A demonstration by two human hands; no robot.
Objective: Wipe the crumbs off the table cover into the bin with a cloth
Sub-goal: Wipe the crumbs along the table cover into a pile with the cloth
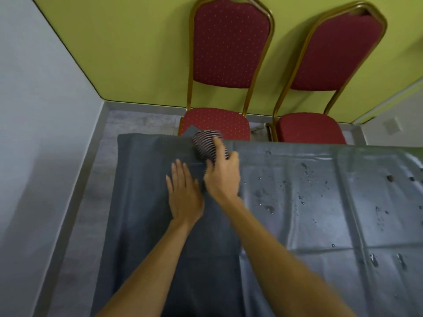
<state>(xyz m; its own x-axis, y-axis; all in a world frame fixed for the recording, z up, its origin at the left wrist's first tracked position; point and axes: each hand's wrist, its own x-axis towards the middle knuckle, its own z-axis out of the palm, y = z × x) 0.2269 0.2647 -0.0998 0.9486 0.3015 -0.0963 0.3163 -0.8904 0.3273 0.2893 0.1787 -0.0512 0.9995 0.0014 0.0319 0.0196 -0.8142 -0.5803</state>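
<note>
My left hand [184, 193] lies spread flat to pin the table cover [309, 202] while my right hand [223, 175] grips the striped cloth [206, 143] at the desk's far edge, crumbs [270, 208] lying rightward.

Far wall [137, 53]: yellow-green, dark trim along its edge.
Left wall [34, 110]: pale grey-blue, plain.
Floor [96, 179]: grey, mottled, with a grey skirting at the wall foot.
Chairs: two (red dotted upholstery, gold metal frames), left chair [229, 46] and right chair [334, 53], side by side against the far wall.
Light: even, soft shadows.
</note>
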